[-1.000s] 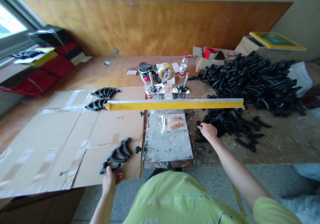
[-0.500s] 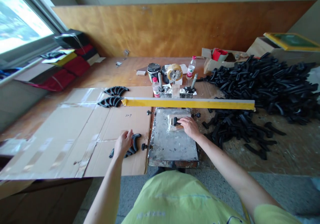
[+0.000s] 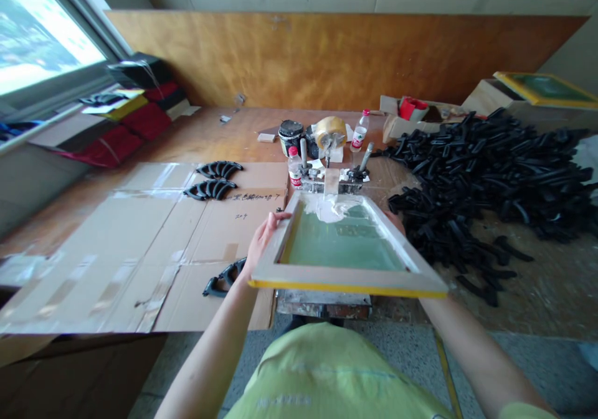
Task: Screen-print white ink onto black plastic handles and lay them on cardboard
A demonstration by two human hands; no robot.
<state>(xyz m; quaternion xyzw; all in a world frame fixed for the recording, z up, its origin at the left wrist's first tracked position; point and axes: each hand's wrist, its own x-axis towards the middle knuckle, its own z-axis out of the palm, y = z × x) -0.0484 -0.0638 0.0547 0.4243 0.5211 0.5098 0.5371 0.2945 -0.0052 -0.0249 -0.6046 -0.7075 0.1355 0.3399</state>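
A wooden-framed printing screen (image 3: 346, 277) with green mesh and a yellow front edge is tilted down over the metal printing plate (image 3: 322, 297). My left hand (image 3: 262, 240) grips the frame's left rail. My right hand (image 3: 398, 221) is mostly hidden behind the frame's right rail, only a bit of it showing. White ink lies at the far end of the mesh. A few curved black plastic parts (image 3: 223, 278) lie on the cardboard (image 3: 140, 244) just left of the plate.
A big heap of black plastic parts (image 3: 486, 164) fills the right of the table. Two rows of curved parts (image 3: 212, 179) sit on the cardboard further back. An ink tub (image 3: 290, 136), tape roll (image 3: 331, 132) and bottles stand behind the hinge clamps. Another screen frame (image 3: 546, 89) rests far right.
The screen, raised and seen edge-on before, has swung down over the plate. My left hand left the black parts and took the frame's left rail; my right hand moved off the plate.
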